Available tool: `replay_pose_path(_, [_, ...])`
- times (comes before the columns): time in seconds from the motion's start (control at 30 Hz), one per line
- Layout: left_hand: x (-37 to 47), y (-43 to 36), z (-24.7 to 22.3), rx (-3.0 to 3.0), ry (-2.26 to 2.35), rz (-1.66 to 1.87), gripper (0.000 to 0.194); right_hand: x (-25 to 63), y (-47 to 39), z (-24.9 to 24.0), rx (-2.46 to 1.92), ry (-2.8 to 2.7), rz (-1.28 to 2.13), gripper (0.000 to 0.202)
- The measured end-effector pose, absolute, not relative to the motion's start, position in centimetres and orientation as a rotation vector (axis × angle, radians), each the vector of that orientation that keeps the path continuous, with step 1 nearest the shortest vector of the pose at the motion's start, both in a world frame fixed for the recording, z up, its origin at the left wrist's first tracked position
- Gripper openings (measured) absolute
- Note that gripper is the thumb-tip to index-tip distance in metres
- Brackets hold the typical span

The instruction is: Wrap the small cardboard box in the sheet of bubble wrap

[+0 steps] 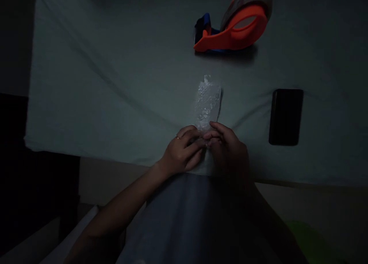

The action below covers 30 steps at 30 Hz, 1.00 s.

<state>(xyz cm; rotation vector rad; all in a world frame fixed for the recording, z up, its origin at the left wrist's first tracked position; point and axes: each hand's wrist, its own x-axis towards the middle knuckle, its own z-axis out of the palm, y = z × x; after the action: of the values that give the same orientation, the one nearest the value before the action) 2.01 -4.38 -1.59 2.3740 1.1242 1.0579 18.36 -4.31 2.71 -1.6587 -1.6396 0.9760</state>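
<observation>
Grey-blue clothing [172,218] sits closest to my head camera, with the left forearm [123,202] reaching up on one side of it and the right forearm [270,218], mostly in shadow, on the other. Between them I have the wrapped packet [208,101], a narrow, flat, pale thing in crinkled clear film that catches the light. It lies lengthwise away from me near the front edge of the tabletop [115,103], a bit of film sticking up at its far end.

Both hands are at its near end. My left hand [182,152], a ring [177,137] on one finger, has a narrow grip, fingers bent and pinching the film there. My right hand [231,149] is just as narrow, its fingertips bunched on the film against the left ones, with the index finger on the packet's near right corner.

Beyond the packet and a little to the right, I see an orange and blue tape dispenser [238,39] carrying a roll of tape. Well to the right of the hands lies a black rectangular object [286,117]; I can't make out what it is. Pale green cloth covers the tabletop. Low at right, below its edge, a dim green shape [306,241] shows.
</observation>
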Motion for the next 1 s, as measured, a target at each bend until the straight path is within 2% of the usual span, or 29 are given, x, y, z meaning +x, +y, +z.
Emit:
replay_pose_path(0.1, [1.3,-4.3,-1.4,2.219,1.077,1.121,0.024,18.3,-4.4,2.8,-1.616,-1.808,0.904,0.039])
replay_pose_path(0.2, [1.3,-3.9,-1.0,2.115,1.159,1.159,0.021,18.1,-4.4,2.8,-1.574,-1.955,0.822,0.042])
replay_pose_path(0.37, [2.5,-2.1,-0.7,2.000,1.302,1.181,0.013,18.2,-4.7,2.3,-1.493,-2.002,0.749,0.035])
replay_pose_path(0.5, [3.5,-0.7,-1.3,1.955,1.281,1.135,0.015,18.3,-5.2,1.8,-1.487,-1.998,0.710,0.032])
replay_pose_path(0.6, [4.0,-0.1,-1.9,1.950,1.257,1.169,0.020,18.4,-5.5,1.4,-1.469,-2.003,0.660,0.032])
replay_pose_path(0.73, [4.1,0.8,-2.5,1.988,1.168,1.166,0.038,18.6,-5.6,0.9,-1.438,-2.022,0.617,0.034])
replay_pose_path(0.87, [3.8,1.2,-2.7,2.173,1.108,1.086,0.031,18.7,-5.5,0.8,-1.367,-2.082,0.593,0.033])
replay_pose_path(1.0, [3.9,0.9,-2.6,2.071,1.212,1.106,0.031,18.9,-5.7,0.7,-1.329,-2.070,0.574,0.036])
